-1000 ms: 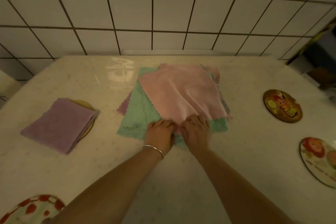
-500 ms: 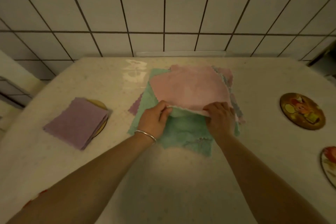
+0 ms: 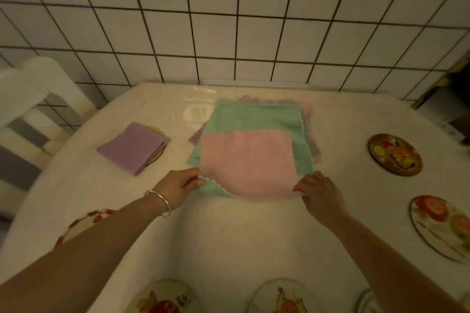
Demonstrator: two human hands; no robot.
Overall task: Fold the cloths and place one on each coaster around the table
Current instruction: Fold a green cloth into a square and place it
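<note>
Head view. Pink cloth (image 3: 248, 164) on top of the cloth pile (image 3: 256, 119) at mid-table, folded toward the near side, its near edge off the pile and sagging between two hands. Left hand (image 3: 178, 187) at the pink cloth's near-left corner, thumb and fingers pinching the scalloped edge; silver bangle (image 3: 159, 202) on that wrist. Right hand (image 3: 319, 194) at the near-right corner, fingers curled over the edge, gripping it. Green cloth (image 3: 256, 115) directly under the pink cloth, showing beyond it on the far side and at both flanks; more pink and purple layers peeking out under that. Left of the pile, apart from it: folded purple cloth (image 3: 132, 146) resting on a coaster (image 3: 157, 132), only a sliver of which shows. Right of the pile, well apart: bare dark coaster (image 3: 394, 154), and nearer the camera a light fruit-print coaster (image 3: 442, 226). Near the pile's near side, along the bottom edge: more fruit-print coasters (image 3: 282, 297), bare. Table (image 3: 229, 241) pale, glossy; tiled wall (image 3: 229, 33) behind.
</note>
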